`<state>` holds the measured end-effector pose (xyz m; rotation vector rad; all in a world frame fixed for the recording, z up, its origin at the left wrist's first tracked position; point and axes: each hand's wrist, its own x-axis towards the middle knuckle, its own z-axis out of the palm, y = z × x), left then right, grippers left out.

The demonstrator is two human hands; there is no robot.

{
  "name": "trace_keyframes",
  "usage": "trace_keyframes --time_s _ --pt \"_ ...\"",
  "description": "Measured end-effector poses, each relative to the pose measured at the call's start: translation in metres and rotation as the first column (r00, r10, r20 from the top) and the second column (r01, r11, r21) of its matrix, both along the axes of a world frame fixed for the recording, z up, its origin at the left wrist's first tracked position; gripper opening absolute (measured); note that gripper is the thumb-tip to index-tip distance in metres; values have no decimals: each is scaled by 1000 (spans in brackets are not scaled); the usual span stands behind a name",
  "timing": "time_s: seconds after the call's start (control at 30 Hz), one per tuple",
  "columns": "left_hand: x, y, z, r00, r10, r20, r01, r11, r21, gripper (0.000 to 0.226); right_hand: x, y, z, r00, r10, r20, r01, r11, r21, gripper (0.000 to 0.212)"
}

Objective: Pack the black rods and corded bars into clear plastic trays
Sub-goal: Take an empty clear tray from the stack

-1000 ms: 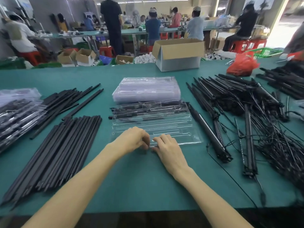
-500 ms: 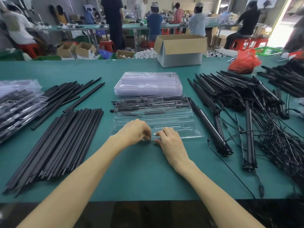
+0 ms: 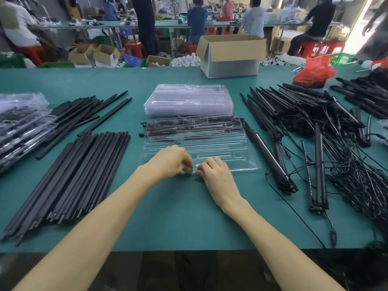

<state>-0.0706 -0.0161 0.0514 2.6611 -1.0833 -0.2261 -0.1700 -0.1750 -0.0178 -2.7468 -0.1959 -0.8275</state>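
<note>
A clear plastic tray [image 3: 231,152] lies on the green table in front of me, with black parts in its far half. My left hand [image 3: 172,160] and my right hand [image 3: 216,175] sit side by side at the tray's near edge, fingers curled and pinching that edge. A stack of empty clear trays [image 3: 189,100] rests just behind it. Black rods [image 3: 79,171] lie in a fanned pile to the left. Corded bars [image 3: 319,131] with tangled black cables cover the right side; one bar [image 3: 268,156] lies right beside the tray.
Filled trays [image 3: 19,127] are heaped at the far left edge. A cardboard box [image 3: 231,55] and a red plastic bag [image 3: 315,72] stand at the table's far side. Several people work at benches behind. The table's front edge [image 3: 189,249] runs under my forearms.
Both hands stay at the tray's near edge, their fingertips drawn closer together. The camera has tilted slightly, so the table sits lower in the frame.
</note>
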Motion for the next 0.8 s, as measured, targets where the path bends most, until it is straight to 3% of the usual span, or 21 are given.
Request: trace_keyframes --time_s 0.17,0.4,0.6,0.73,0.8 --pt "-1 0 1 1000 -3 -4 3 1000 5 16 0 0 1 1000 11 -10 -11 1000 17 14" --pt "-17 -1 -21 972 -64 224 32 989 144 22 -1 1 4 999 21 -35 -19 998 57 15" --pt "-31 4 -39 906 -60 419 71 997 -10 18 -2 0 7 995 47 -85 -41 996 78 12" --pt "-40 5 -43 828 -42 559 121 987 -105 4 -2 1 11 997 40 -59 -39 999 20 9" --pt "-46 5 -45 775 -41 631 168 975 -143 15 -2 3 12 1000 9 -14 -9 1000 -17 9"
